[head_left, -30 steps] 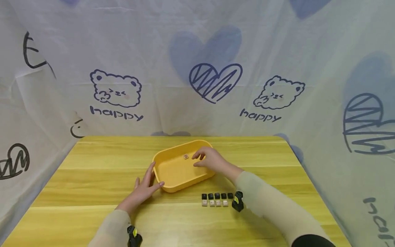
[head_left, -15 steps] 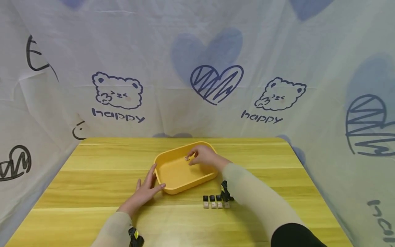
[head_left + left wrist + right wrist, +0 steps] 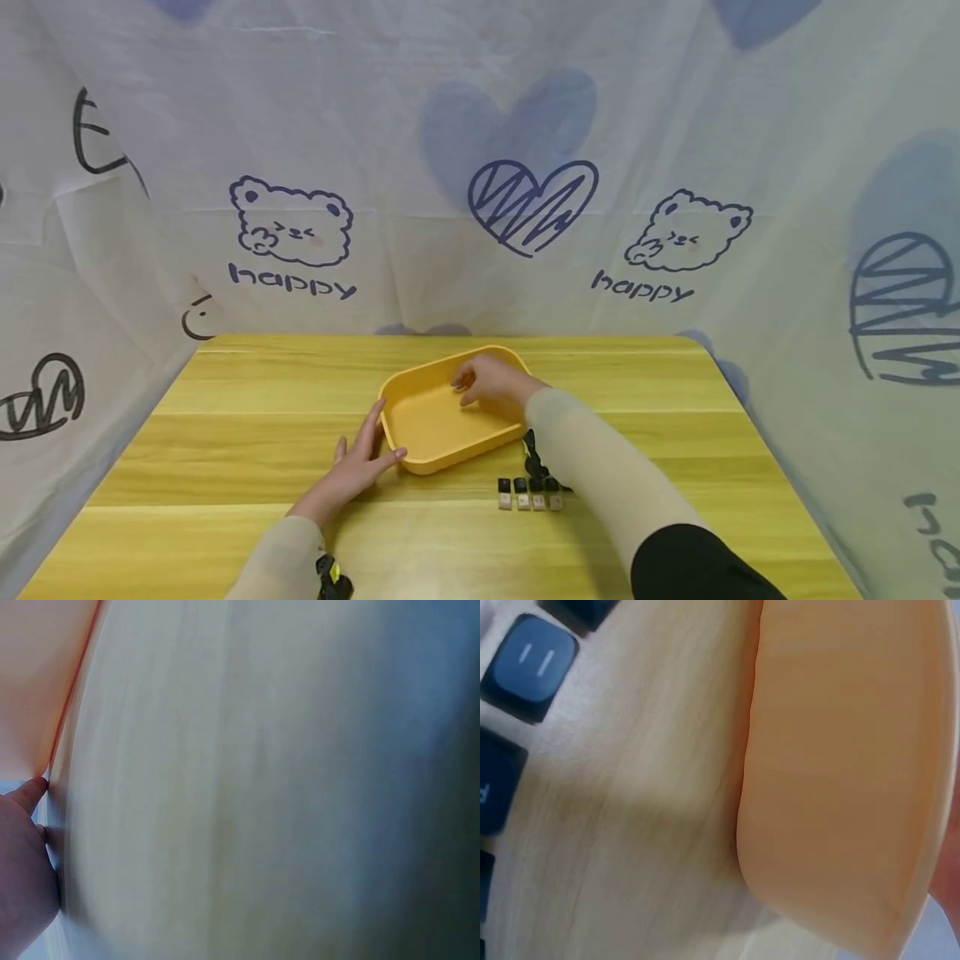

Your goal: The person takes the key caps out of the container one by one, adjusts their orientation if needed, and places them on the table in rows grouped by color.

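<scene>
A yellow plastic tray [image 3: 431, 432] sits slanted on the wooden table. My left hand [image 3: 356, 467] rests against its left end, thumb and index finger spread along the rim; the left wrist view shows a fingertip at the tray wall [image 3: 37, 667]. Inside the tray's far right part is my right hand [image 3: 491, 380], fingers bent downward and thumb apart from them. The fingers cover the spot where a small pale keycap lay, and I cannot tell whether they grip it. The right wrist view shows the tray's outer side [image 3: 847, 750], with only a sliver of the hand behind it.
In front of the tray lie two rows of keycaps: black ones [image 3: 504, 485] behind, white ones [image 3: 505, 502] nearer. My right forearm and its wrist camera [image 3: 534, 457] overlap the right end of the rows. A printed cloth [image 3: 420, 275] hangs behind the table.
My right hand has moved left and down inside the tray to the pale keycap, which its fingers now hide. My left hand keeps its place on the rim.
</scene>
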Demonstrator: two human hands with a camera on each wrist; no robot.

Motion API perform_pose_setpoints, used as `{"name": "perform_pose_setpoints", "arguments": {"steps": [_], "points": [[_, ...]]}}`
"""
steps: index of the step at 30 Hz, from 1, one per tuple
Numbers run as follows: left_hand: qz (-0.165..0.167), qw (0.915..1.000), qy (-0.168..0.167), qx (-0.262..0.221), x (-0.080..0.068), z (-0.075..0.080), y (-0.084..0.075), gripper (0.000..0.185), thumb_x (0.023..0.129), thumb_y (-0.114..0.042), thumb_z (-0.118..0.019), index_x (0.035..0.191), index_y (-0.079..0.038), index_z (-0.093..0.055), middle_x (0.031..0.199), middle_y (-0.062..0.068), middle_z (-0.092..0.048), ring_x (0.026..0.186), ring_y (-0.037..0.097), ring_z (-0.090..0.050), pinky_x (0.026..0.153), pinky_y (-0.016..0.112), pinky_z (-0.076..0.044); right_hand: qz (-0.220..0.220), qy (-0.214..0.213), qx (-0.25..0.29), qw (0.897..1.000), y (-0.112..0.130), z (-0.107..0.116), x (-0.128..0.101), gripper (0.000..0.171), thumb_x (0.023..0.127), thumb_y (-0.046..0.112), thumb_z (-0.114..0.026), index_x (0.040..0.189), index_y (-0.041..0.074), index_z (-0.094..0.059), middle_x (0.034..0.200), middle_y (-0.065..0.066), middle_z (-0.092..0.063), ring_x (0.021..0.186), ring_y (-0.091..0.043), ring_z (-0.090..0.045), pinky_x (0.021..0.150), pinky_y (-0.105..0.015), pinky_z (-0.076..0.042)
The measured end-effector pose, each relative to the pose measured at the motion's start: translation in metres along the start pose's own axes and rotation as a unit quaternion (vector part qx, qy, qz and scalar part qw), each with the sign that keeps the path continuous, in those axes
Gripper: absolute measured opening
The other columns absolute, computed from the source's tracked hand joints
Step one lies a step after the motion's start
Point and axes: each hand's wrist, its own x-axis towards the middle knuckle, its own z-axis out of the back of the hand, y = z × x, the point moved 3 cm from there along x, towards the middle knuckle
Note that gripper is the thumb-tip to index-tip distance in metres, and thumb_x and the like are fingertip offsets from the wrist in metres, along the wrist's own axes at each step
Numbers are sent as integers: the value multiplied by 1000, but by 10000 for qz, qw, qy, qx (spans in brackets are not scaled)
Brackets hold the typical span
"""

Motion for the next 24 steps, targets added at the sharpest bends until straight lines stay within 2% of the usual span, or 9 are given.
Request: {"name": "perform_pose_setpoints", "arguments": {"steps": [8,16,24], "points": [[-146,9998,-52,80,-3,-1,-4,88,98,-40,-57,157,-20,5,156,25,-19,143,37,-22,106,62,20,4,47,256,9997,-5,-5,-3,27,81,-4,-76,107,3,-73,100,-4,-69,91,-15,-60,81,-28,-52],[-171,9998,-50,95,0,-1,0,88,98,-39,-58,157,-20,5,156,26,-20,143,37,-22,106,63,19,-203,147,627,9977,-4,-8,-9,15,83,-3,-74,97,2,-73,94,-4,-66,86,-17,-58,75,-29,-52],[-155,9998,-109,114,1,-2,3,88,98,-39,-58,157,-21,5,155,27,-21,143,38,-21,106,63,20,-93,319,144,9993,-2,-8,-11,10,84,-3,-73,91,4,-73,86,-3,-67,76,-14,-56,68,-25,-49]]}}
